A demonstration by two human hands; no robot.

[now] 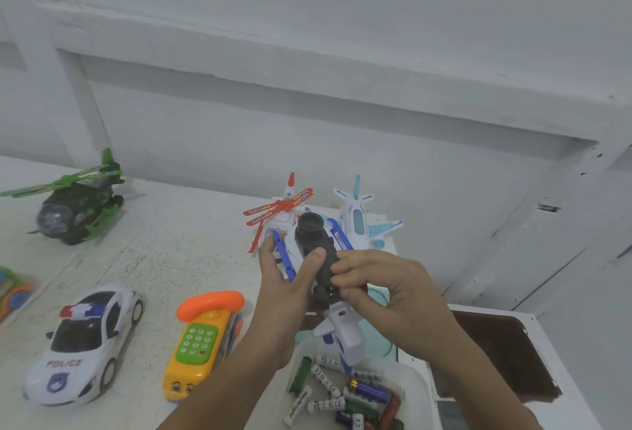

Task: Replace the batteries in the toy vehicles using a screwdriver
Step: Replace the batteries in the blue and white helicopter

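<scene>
In the middle of the frame a white-and-blue toy helicopter (309,241) is held upside down above the table (164,241), black underside and blue skids facing up; the left hand (284,279) grips its body from the left, thumb pressed on the black underside; the right hand (383,289) pinches the right edge of that black part with curled fingers; a white tray (415,378) of loose batteries (345,395) sits at lower centre, beneath the helicopter's tail; a police car (85,344) and a toy phone (201,344) lie at lower left; a green helicopter (78,210) stands at far left; a pale blue plane (357,221) rests just behind the hands.
</scene>
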